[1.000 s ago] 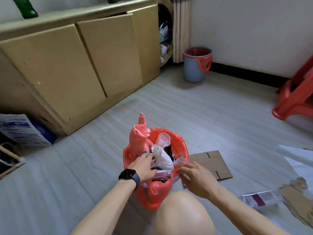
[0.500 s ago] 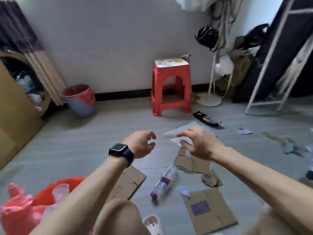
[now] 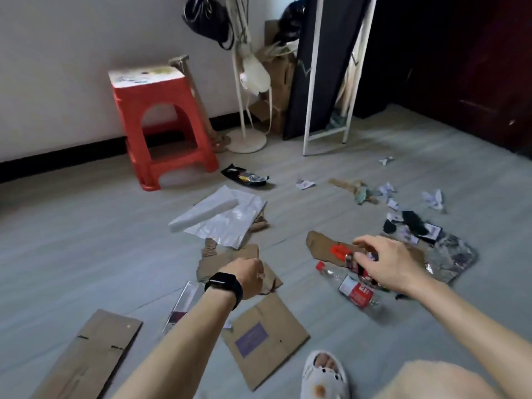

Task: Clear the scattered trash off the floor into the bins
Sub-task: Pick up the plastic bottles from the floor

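Trash lies scattered on the grey floor; no bin is in view. My right hand reaches down with curved, spread fingers onto a shiny red and dark wrapper lying on a torn brown cardboard piece. Just below it is a clear plastic bottle with a red label and red cap. My left hand, with a black watch on the wrist, hangs loosely curled and holds nothing above a torn cardboard scrap. A second bottle lies partly hidden under my left forearm.
Flat cardboard sheets lie near my slippered foot. A silver foil sheet, a black snack wrapper and paper scraps lie farther out. A red stool, fan stand and white-framed mirror stand by the wall.
My view has swung right, away from the red-lined bin. Both hands left the bin and moved out over the floor trash; the right hand dropped onto the wrapper.
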